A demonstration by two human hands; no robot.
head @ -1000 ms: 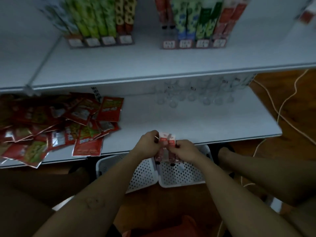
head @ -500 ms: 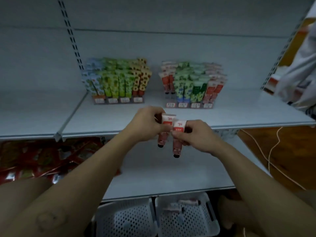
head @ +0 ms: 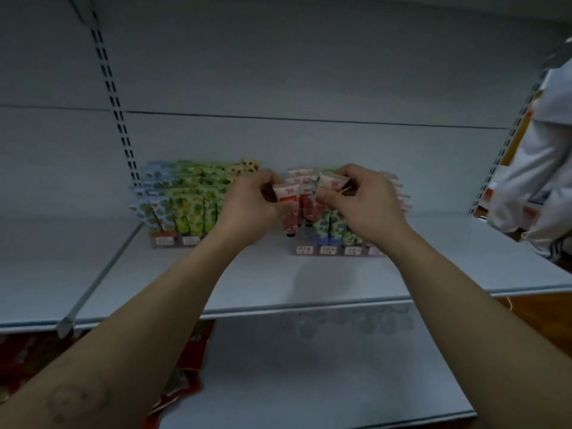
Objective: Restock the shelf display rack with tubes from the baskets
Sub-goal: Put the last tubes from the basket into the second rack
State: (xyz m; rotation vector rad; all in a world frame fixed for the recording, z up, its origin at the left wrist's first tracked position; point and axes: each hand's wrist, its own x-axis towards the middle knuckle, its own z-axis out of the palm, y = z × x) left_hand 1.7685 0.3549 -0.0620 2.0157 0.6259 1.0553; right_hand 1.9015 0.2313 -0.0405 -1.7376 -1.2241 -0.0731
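- Right now my left hand point(head: 250, 209) has its fingers curled round one red-and-white tube point(head: 289, 209), cap down. My right hand point(head: 362, 205) pinches a second tube point(head: 329, 184) by its flat crimped end. Both tubes hover just in front of the right display rack point(head: 353, 243) on the upper shelf point(head: 278, 283).
- Likely slip: the two tubes are nearly touching, so lowering one could knock the other, or tip the red tubes point(head: 305, 181) standing in the rack's left column.
- Such a thin pinch on the crimp may let the second tube swing and miss its slot.
- My hands cover much of the rack, so I cannot tell which slots are free.
- The baskets are out of view, and the price labels point(head: 328, 250) are too blurred to read.
- The left rack point(head: 173, 239) sits partly behind my left hand, and a person in white point(head: 538, 168) is cut off at the right edge.
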